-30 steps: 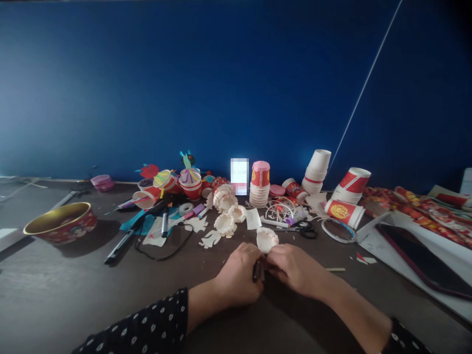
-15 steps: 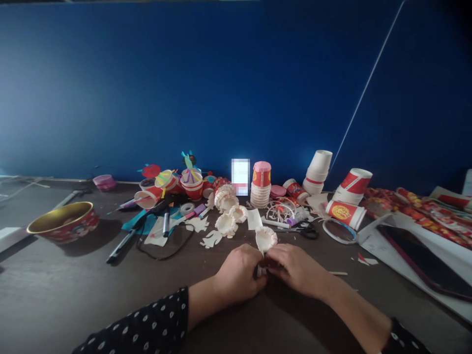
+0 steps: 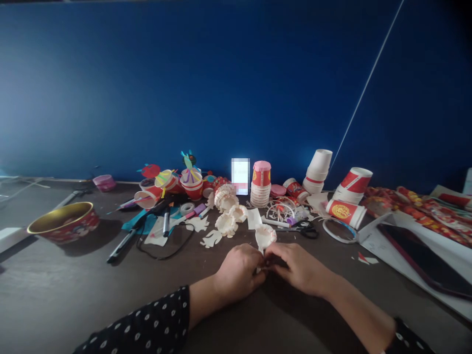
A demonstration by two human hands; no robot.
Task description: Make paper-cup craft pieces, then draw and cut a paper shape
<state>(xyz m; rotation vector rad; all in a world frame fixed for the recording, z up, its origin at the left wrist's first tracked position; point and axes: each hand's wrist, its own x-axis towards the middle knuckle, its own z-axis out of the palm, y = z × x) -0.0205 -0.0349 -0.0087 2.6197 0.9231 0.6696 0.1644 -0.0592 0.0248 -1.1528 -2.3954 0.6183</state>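
Both my hands meet low over the dark table, fingers bent. Just beyond them is a white cut paper cup (image 3: 265, 236), curled like a shallow bowl, with a narrow tail running down between my fingers. My left hand (image 3: 239, 271) is closed on the tail side, its thumb and curled fingers pressed together. My right hand (image 3: 295, 268) pinches at the same spot, with a small pale strip showing between the fingertips. The fingers hide most of what they grip. Beyond lie more curled white cut cups (image 3: 225, 223) and a white paper piece (image 3: 254, 219).
Scissors (image 3: 309, 230), markers (image 3: 166, 222), a tape roll (image 3: 186, 209) and paper scraps lie across the middle. Stacked paper cups (image 3: 261, 182) stand behind. A gold-lined bowl (image 3: 62, 223) sits left; a phone (image 3: 424, 258) rests on a white box lid at right.
My right hand's fingers have shifted slightly, pinching closer to the left hand. The cut cup dips a little. A thin pale stick beside my right wrist no longer shows.
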